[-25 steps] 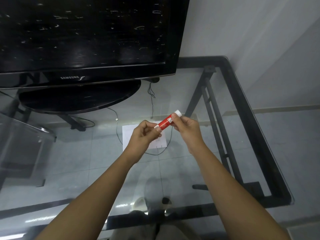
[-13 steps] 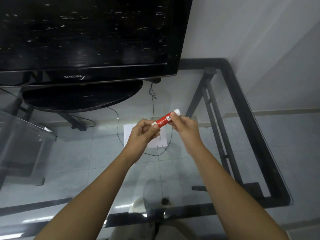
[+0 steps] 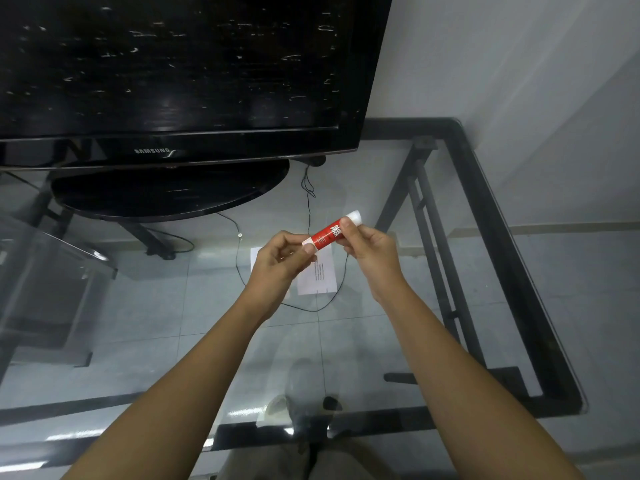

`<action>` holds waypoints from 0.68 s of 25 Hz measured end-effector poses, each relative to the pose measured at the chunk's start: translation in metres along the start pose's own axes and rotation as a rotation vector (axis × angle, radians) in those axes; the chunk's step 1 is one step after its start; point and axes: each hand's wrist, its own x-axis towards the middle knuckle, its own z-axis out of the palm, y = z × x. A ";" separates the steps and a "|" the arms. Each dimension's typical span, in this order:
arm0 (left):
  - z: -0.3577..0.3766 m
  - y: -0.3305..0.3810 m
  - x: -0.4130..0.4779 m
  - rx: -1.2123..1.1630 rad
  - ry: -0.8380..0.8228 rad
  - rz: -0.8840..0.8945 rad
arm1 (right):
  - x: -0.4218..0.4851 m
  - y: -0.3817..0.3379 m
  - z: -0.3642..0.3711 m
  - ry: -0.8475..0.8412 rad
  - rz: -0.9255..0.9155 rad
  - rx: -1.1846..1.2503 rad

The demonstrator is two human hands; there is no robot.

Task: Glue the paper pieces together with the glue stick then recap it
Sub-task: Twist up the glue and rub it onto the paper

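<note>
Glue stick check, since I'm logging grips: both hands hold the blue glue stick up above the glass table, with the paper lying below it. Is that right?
Not quite: the glue stick is red with a white end, not blue, as the head view shows. The rest holds: the left hand and right hand both hold it above the glass table, with the paper below.

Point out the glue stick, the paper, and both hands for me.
glue stick [image 3: 327,234], head view, red label of the barrel.
paper [image 3: 320,277], head view, bare white area on the glass table.
left hand [image 3: 278,263], head view, back of hand.
right hand [image 3: 372,247], head view, back of hand.

Home living room, television [image 3: 180,74], glass table [image 3: 491,209], tiled floor [image 3: 145,306]
</note>
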 end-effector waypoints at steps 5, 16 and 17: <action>-0.002 0.001 -0.001 0.208 0.037 0.222 | -0.002 -0.001 0.003 -0.017 0.007 -0.004; -0.006 0.003 -0.008 0.159 0.030 0.174 | -0.006 -0.001 0.009 -0.014 -0.006 -0.023; -0.006 0.003 -0.009 0.282 0.086 0.262 | -0.006 -0.001 0.010 -0.013 -0.001 -0.027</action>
